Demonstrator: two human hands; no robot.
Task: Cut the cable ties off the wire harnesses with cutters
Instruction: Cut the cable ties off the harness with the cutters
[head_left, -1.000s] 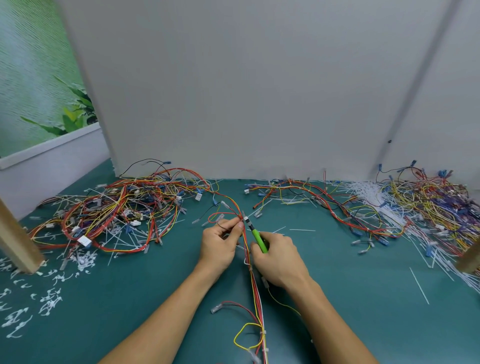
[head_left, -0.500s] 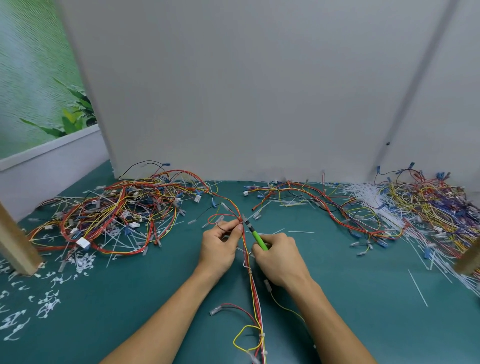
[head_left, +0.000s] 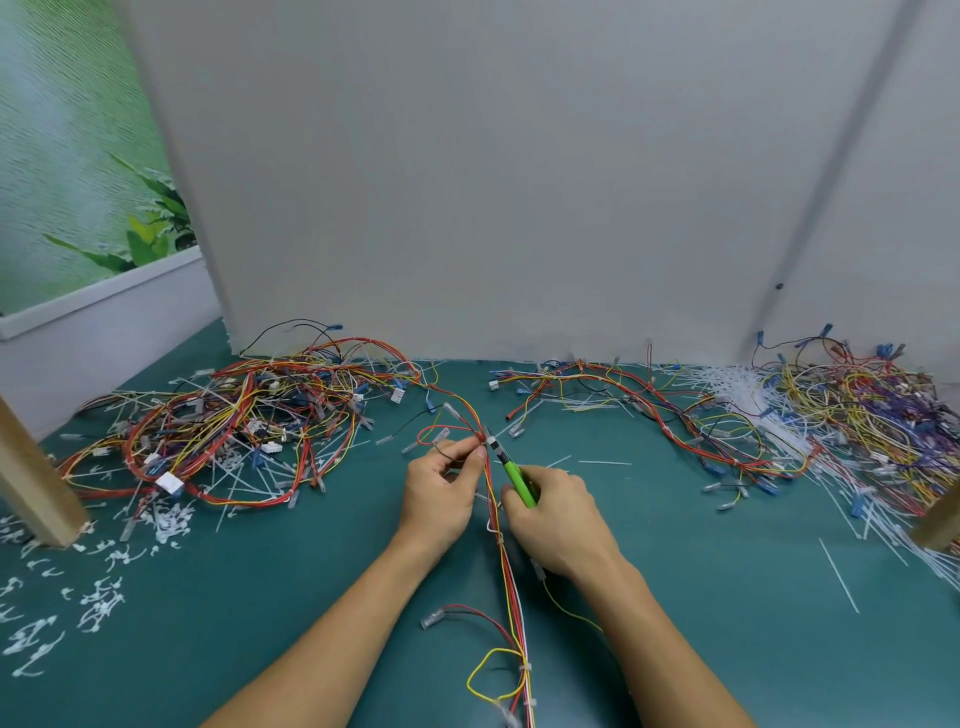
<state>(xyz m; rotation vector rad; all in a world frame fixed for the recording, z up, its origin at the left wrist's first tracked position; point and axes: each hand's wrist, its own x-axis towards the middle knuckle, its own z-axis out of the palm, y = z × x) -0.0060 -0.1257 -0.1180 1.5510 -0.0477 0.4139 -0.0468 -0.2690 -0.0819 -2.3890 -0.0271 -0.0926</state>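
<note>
Two hands meet over one wire harness (head_left: 506, 566) on the bench (head_left: 727, 597). Left hand (head_left: 441, 496) pinches its wires; right hand (head_left: 558, 517) grips green-handled cutters (head_left: 511, 470), tips at the bundle.

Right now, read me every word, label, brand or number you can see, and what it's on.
No readable text anywhere.
Green-handled cutters in the right hand: no legible brand.
White plastic connector in the tangled wire pile: too small to show markings.
Red and yellow wire harness in the left hand: no labels.
</note>
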